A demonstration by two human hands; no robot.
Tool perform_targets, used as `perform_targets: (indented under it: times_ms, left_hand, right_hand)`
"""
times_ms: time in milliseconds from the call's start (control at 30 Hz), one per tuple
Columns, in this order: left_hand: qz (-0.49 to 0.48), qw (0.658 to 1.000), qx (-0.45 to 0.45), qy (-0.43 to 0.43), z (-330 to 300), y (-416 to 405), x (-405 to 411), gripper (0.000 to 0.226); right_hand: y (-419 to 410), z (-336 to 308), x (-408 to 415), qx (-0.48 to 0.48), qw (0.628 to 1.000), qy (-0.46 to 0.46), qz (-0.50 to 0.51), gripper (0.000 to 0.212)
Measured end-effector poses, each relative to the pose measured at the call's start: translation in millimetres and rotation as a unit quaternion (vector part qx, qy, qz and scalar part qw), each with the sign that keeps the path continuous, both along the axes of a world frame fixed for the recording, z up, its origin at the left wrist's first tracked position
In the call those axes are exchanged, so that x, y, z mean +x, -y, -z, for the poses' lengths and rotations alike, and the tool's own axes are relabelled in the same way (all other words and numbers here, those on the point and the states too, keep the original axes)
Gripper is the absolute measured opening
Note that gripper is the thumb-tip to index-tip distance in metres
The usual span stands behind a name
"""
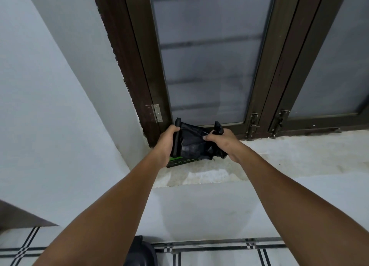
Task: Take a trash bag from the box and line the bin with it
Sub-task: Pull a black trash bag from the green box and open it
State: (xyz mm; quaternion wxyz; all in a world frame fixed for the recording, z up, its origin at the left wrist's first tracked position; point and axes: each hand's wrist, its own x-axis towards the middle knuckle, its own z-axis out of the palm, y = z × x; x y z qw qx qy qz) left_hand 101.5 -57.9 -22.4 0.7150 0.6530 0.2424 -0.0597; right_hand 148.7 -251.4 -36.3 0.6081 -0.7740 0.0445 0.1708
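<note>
Head view:
Bag (191,140): black, thin, soft and light, likely slippery; held up over the box (184,162) on the sill (279,156).
Left hand (166,140): fingers curled tight round the rolled end.
Right hand (223,144): fingers pinch the bunched loose end.
Best hold: the edges, to pull apart.
Bin (139,251): dark, on the floor below, not lined yet.
</note>
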Motion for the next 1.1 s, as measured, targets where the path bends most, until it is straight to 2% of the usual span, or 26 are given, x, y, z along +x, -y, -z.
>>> perform_targets:
  times_ms: [100, 200, 300, 467, 600, 700, 733, 833, 933, 1000, 1100]
  left_hand:
    - [0.016, 1.0, -0.002, 0.013, 1.2, -2.5, -0.3, 0.043]
    - [0.035, 0.999, 0.031, 0.023, 3.4, -1.5, -0.4, 0.031]
    - [0.033, 0.998, 0.042, 0.027, 5.4, -0.3, -0.4, 0.022]
    - [0.018, 0.999, 0.047, 0.002, 2.7, 2.4, 1.4, 0.008]
    - [-0.016, 0.999, 0.012, -0.028, 0.4, 1.1, 2.3, 0.027]
    - [-0.011, 1.0, 0.008, -0.027, 3.3, -2.0, 4.6, 0.039]
    - [-0.003, 1.0, 0.019, -0.024, 4.1, -2.6, 5.0, 0.039]
    - [0.023, 0.999, 0.045, 0.006, 6.7, -2.2, 7.1, 0.031]
    - [0.035, 0.996, 0.079, 0.033, 10.1, 2.1, 8.8, 0.026]
    - [0.02, 0.995, 0.087, 0.041, 12.3, 3.9, 12.4, 0.025]
    - [-0.001, 0.997, 0.073, 0.04, 10.4, 4.8, 14.3, 0.014]
  right_hand:
    - [-0.6, 1.1, 1.1, 0.026, 0.999, -0.005, 0.04, 0.011]
    - [-1.6, 0.6, 1.2, 0.065, 0.995, -0.011, 0.07, 0.004]
    - [-4.1, 0.2, 2.8, 0.095, 0.99, -0.004, 0.102, 0.018]
    - [-7.2, -2.6, 6.6, 0.08, 0.989, 0.012, 0.12, 0.022]
    - [-5.3, -4.3, 7.4, 0.044, 0.989, 0.032, 0.139, 0.024]
    - [-3.6, -4.9, 7.5, 0.052, 0.987, 0.022, 0.149, 0.02]
    - [-3.3, -5.5, 6.1, 0.062, 0.987, 0.007, 0.148, 0.018]
    - [-3.0, -5.4, 3.5, 0.094, 0.991, 0.007, 0.092, 0.034]
    - [-4.7, -0.4, 3.4, 0.026, 0.997, 0.073, -0.01, 0.039]
    - [-5.6, 5.0, 7.4, -0.036, 0.995, 0.088, -0.024, 0.031]
    - [-3.5, 9.6, 12.6, -0.068, 0.993, 0.096, -0.01, 0.02]
